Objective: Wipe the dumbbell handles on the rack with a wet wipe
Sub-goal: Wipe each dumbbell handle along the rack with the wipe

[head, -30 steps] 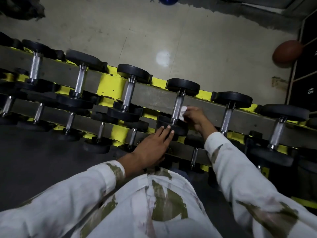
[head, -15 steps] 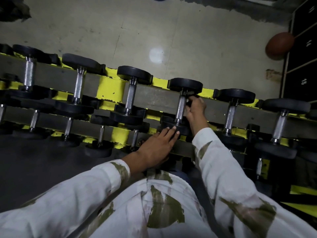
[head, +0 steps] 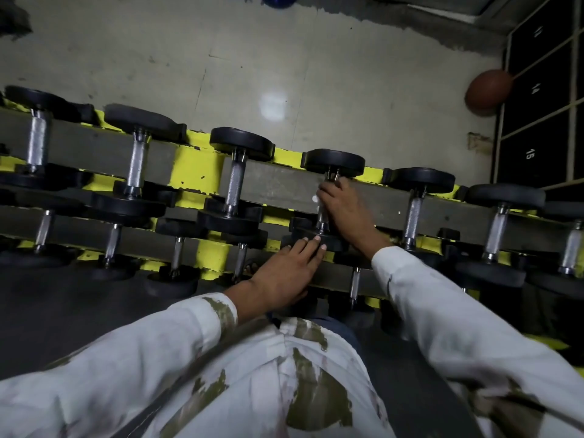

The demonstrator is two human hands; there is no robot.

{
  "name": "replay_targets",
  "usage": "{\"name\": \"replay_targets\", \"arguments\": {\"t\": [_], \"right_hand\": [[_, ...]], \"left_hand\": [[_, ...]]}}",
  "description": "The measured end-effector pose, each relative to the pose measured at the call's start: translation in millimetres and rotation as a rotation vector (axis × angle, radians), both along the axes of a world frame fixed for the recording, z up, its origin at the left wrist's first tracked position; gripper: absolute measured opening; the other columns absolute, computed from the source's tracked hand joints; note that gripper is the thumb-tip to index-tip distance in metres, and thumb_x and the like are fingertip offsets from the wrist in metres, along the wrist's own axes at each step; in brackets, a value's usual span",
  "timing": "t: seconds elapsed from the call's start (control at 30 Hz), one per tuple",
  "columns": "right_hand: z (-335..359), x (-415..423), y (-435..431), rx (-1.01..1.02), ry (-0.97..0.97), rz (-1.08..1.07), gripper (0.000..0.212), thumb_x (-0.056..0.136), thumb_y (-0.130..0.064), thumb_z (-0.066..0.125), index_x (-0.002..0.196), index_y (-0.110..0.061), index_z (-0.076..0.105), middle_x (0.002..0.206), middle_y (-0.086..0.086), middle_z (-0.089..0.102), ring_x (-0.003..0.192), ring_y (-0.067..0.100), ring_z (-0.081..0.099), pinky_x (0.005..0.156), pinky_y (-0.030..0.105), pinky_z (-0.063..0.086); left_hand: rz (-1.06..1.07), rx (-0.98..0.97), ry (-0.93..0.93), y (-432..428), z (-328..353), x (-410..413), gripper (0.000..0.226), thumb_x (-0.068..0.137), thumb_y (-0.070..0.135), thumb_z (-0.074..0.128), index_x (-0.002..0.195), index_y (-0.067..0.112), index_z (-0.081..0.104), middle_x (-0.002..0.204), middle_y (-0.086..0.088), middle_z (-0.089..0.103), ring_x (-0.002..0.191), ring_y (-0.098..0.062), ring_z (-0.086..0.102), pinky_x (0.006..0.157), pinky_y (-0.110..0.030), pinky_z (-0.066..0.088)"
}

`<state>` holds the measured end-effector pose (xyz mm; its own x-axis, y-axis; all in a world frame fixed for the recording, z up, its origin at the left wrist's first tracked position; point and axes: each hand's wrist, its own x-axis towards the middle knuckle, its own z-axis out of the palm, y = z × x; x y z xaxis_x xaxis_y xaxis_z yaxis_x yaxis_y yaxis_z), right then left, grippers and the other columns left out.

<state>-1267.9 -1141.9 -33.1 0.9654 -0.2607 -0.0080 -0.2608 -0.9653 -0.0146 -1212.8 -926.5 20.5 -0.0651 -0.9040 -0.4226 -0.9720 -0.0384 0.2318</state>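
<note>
Right grip [head: 344, 210] lower on dumbbell handle [head: 322, 221]; locker labels [head: 531, 153] 14, 15.

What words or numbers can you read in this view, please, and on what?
"15": white, sideways, on a dark locker door.
"14": on the locker door above it.
Top locker door: number too blurred to read.
Dumbbells: no readable markings.

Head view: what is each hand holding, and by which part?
Right hand grips the wet wipe around the dumbbell handle, on its upper shaft. Left hand holds nothing; its straight fingers rest on the near plate.
</note>
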Motion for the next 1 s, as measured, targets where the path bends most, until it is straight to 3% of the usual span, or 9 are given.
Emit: {"name": "replay_targets", "arguments": {"t": [0.07, 0.17, 0.23, 0.37, 0.5, 0.57, 0.67, 0.83, 1.0], "right_hand": [[8.5, 8.8, -7.0, -0.077, 0.111, 0.110, 0.030, 0.088, -0.017, 0.068, 0.118, -0.012, 0.068, 0.121, 0.005, 0.063, 0.104, 0.028, 0.051, 0.075, 0.039, 0.050], [28.1, 23.0, -14.3, -0.162, 0.186, 0.029, 0.025, 0.087, -0.014, 0.066, 0.112, -0.018, 0.066, 0.115, 0.003, 0.064, 0.092, 0.029, 0.061, 0.069, 0.037, 0.044], [34.6, 28.5, -7.6, -0.092, 0.279, 0.029, 0.019, 0.089, -0.014, 0.062, 0.108, -0.015, 0.066, 0.110, 0.005, 0.063, 0.088, 0.031, 0.066, 0.065, 0.038, 0.048], [36.3, 32.2, 8.5, 0.088, 0.575, 0.277, 0.023, 0.095, -0.032, 0.058, 0.106, -0.014, 0.068, 0.107, 0.011, 0.069, 0.093, 0.034, 0.067, 0.068, 0.036, 0.049], [50.6, 38.9, -15.9, -0.030, 0.453, 0.286, 0.013, 0.091, -0.020, 0.060, 0.102, -0.020, 0.068, 0.104, 0.005, 0.071, 0.093, 0.030, 0.069, 0.063, 0.032, 0.046], [52.1, 30.6, -17.5, 0.045, 0.422, 0.278, 0.020, 0.092, -0.017, 0.059, 0.109, -0.022, 0.070, 0.108, 0.003, 0.072, 0.095, 0.028, 0.069, 0.069, 0.034, 0.052], [49.7, 9.7, -1.6, 0.179, 0.494, 0.415, 0.020, 0.097, -0.029, 0.055, 0.105, -0.022, 0.072, 0.100, 0.005, 0.072, 0.090, 0.027, 0.071, 0.071, 0.034, 0.057], [53.0, 14.3, -22.0, 0.051, 0.266, 0.513, 0.020, 0.095, -0.029, 0.060, 0.107, -0.020, 0.073, 0.107, 0.004, 0.065, 0.103, 0.026, 0.057, 0.063, 0.033, 0.039], [39.9, -0.1, -12.3, 0.188, 0.263, 0.586, 0.013, 0.093, -0.027, 0.064, 0.096, -0.017, 0.072, 0.098, 0.004, 0.059, 0.095, 0.023, 0.054, 0.069, 0.039, 0.051]], "left_hand": [[0.005, -0.002, 0.001, 0.7, 0.0, -0.7, 0.093, 0.095, 0.029, 0.063, 0.163, 0.001, 0.005, 0.168, -0.024, 0.007, 0.149, -0.039, 0.024, 0.116, -0.048, 0.038], [0.025, -0.004, -0.003, 1.7, 0.2, -2.9, 0.093, 0.096, 0.031, 0.063, 0.163, 0.003, 0.005, 0.168, -0.022, 0.007, 0.150, -0.038, 0.023, 0.116, -0.047, 0.037], [0.052, -0.013, -0.014, 2.7, -0.6, -6.9, 0.093, 0.096, 0.030, 0.062, 0.163, 0.003, 0.003, 0.168, -0.022, 0.006, 0.150, -0.038, 0.021, 0.117, -0.047, 0.036], [0.148, -0.005, 0.002, 1.7, 0.4, -20.3, 0.087, 0.099, 0.025, 0.057, 0.163, 0.003, 0.003, 0.169, -0.022, 0.004, 0.153, -0.039, 0.016, 0.119, -0.048, 0.034], [0.253, 0.004, 0.026, 1.3, 5.1, -34.7, 0.084, 0.102, 0.026, 0.052, 0.163, 0.003, -0.001, 0.170, -0.019, -0.004, 0.157, -0.037, 0.005, 0.120, -0.046, 0.034], [0.290, 0.005, 0.026, 1.5, 7.1, -41.9, 0.082, 0.103, 0.024, 0.049, 0.163, 0.003, -0.002, 0.170, -0.019, -0.007, 0.158, -0.036, 0.001, 0.117, -0.044, 0.037], [0.331, 0.013, 0.013, -0.6, 8.4, -50.4, 0.081, 0.104, 0.022, 0.049, 0.163, 0.002, -0.003, 0.171, -0.019, -0.009, 0.158, -0.035, -0.001, 0.112, -0.042, 0.041], [0.371, 0.052, -0.027, -5.9, 8.9, -63.7, 0.078, 0.103, 0.010, 0.045, 0.162, 0.001, -0.007, 0.170, -0.021, -0.014, 0.158, -0.037, -0.006, 0.107, -0.042, 0.046], [0.387, 0.068, -0.059, -9.4, 5.3, -71.1, 0.075, 0.102, 0.002, 0.039, 0.161, -0.001, -0.008, 0.168, -0.024, -0.016, 0.157, -0.041, -0.006, 0.105, -0.046, 0.051]]}}
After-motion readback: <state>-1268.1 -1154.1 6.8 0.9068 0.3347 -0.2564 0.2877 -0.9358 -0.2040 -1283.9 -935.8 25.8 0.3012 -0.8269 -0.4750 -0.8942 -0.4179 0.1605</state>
